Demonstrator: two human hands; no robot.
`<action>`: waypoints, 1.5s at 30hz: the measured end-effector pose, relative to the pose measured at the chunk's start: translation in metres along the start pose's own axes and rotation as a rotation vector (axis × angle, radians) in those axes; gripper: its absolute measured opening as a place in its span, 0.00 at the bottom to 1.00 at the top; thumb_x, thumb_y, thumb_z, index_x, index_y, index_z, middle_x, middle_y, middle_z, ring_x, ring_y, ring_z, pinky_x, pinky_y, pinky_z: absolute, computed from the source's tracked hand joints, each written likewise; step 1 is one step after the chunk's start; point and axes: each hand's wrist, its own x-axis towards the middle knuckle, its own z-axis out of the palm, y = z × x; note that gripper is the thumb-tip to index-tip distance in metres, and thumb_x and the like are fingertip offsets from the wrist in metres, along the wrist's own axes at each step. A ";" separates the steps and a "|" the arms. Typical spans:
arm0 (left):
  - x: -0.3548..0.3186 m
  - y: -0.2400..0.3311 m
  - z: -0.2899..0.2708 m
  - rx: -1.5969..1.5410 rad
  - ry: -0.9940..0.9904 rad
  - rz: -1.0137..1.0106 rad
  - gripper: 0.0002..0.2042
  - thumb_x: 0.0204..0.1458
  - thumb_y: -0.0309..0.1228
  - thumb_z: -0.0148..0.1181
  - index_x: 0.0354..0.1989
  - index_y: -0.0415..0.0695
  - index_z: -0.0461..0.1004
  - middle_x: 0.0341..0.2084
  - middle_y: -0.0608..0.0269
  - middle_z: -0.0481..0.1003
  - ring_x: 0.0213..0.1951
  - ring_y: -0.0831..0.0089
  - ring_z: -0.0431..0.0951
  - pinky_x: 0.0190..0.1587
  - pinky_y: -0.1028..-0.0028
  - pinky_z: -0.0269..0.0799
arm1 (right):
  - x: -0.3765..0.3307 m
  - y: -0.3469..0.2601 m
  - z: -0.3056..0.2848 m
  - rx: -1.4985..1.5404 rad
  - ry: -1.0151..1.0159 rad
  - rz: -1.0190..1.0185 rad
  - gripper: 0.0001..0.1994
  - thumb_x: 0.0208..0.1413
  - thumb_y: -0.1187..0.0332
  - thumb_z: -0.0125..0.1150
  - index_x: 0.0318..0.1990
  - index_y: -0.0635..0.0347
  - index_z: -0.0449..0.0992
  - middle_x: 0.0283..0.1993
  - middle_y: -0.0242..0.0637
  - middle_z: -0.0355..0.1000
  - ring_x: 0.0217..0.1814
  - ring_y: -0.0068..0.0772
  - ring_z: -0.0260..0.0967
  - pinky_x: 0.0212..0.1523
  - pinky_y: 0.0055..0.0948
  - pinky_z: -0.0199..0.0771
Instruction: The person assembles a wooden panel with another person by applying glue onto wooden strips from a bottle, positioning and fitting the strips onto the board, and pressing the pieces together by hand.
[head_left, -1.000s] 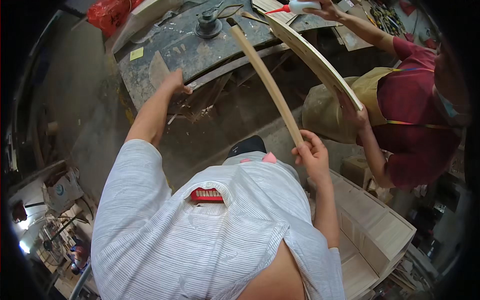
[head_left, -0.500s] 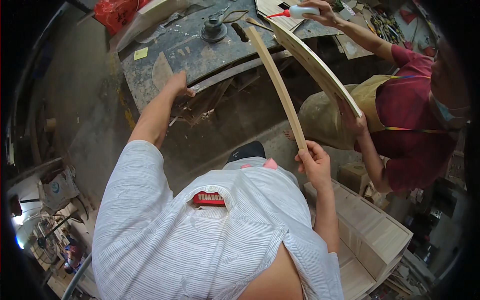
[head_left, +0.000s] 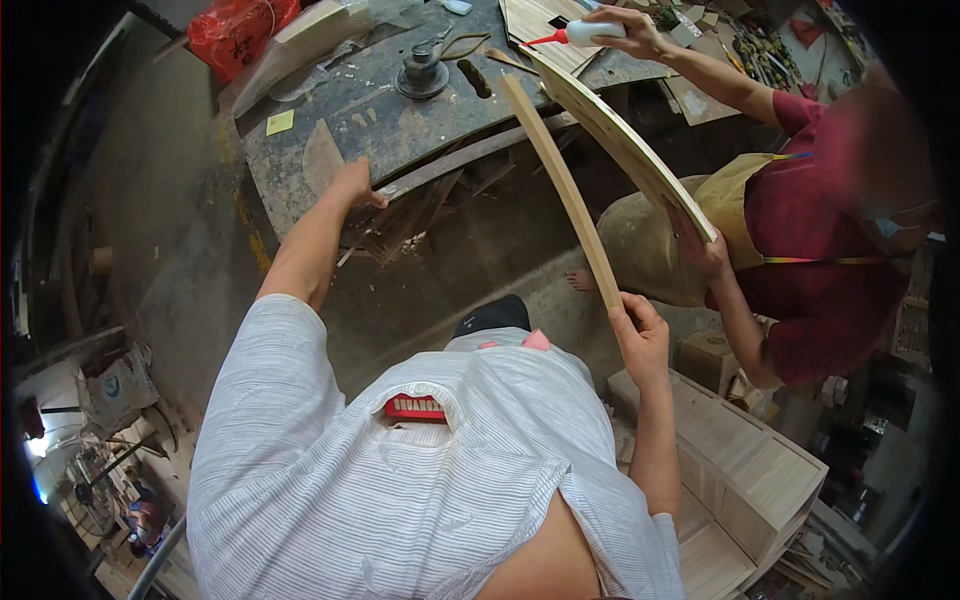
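Observation:
Between thumb and fingers, my right hand point(head_left: 642, 340) grips the near end of a long, slim wooden strip point(head_left: 560, 180). The strip slants up and away to the left, its far end near the front edge of the workbench point(head_left: 400, 135). My left hand point(head_left: 352, 187) is closed on that front edge, further left, with its thumb pointing right and its other fingers partly hidden. Right of my strip, a co-worker holds a pale wooden panel point(head_left: 640, 140) on edge. The co-worker's other hand tilts a white squeeze bottle point(head_left: 592, 34) with a red nozzle at the panel's upper end.
A round dark metal piece point(head_left: 422, 78) and a yellow paper note point(head_left: 280, 122) lie on the bench. A red plastic bag point(head_left: 235, 35) sits at its far left corner. Pale wooden cabinet-like pieces point(head_left: 740, 450) stand at my right. Tools point(head_left: 770, 55) are scattered at the far right.
My right hand has shifted slightly right and nearer, bringing the strip with it. The co-worker's bottle has moved a little left and lower. My left hand stays at the bench edge.

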 end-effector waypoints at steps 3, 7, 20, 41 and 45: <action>0.000 0.000 -0.001 -0.002 0.000 -0.011 0.50 0.33 0.48 0.87 0.61 0.33 0.65 0.56 0.35 0.76 0.60 0.40 0.76 0.61 0.53 0.73 | 0.000 -0.002 -0.008 -0.071 0.026 -0.033 0.12 0.66 0.71 0.65 0.53 0.68 0.79 0.41 0.25 0.73 0.39 0.14 0.66 0.40 0.18 0.67; 0.000 -0.001 0.000 -0.007 -0.001 -0.007 0.49 0.33 0.48 0.87 0.61 0.34 0.66 0.56 0.36 0.76 0.60 0.40 0.75 0.61 0.53 0.73 | 0.000 -0.019 -0.013 -0.117 0.110 -0.024 0.11 0.65 0.72 0.65 0.52 0.66 0.80 0.42 0.28 0.74 0.39 0.19 0.69 0.42 0.22 0.70; -0.002 0.002 -0.002 -0.029 -0.010 -0.043 0.48 0.35 0.46 0.87 0.62 0.35 0.66 0.58 0.37 0.75 0.62 0.40 0.74 0.63 0.53 0.72 | 0.014 -0.063 -0.052 -0.530 0.237 -0.255 0.08 0.62 0.76 0.64 0.47 0.66 0.78 0.40 0.38 0.73 0.40 0.31 0.72 0.42 0.30 0.73; 0.004 0.000 0.001 -0.029 -0.020 -0.034 0.48 0.35 0.46 0.87 0.61 0.35 0.65 0.58 0.36 0.75 0.62 0.40 0.74 0.62 0.53 0.72 | 0.029 -0.069 -0.065 -0.560 0.321 -0.329 0.10 0.60 0.79 0.66 0.48 0.66 0.78 0.40 0.40 0.75 0.43 0.37 0.75 0.46 0.33 0.75; 0.004 0.001 -0.001 -0.027 -0.024 -0.035 0.48 0.34 0.46 0.87 0.61 0.35 0.65 0.58 0.37 0.75 0.61 0.40 0.74 0.62 0.53 0.72 | 0.027 -0.064 -0.065 -0.531 0.329 -0.347 0.09 0.59 0.79 0.66 0.47 0.66 0.78 0.41 0.40 0.75 0.43 0.38 0.74 0.46 0.33 0.74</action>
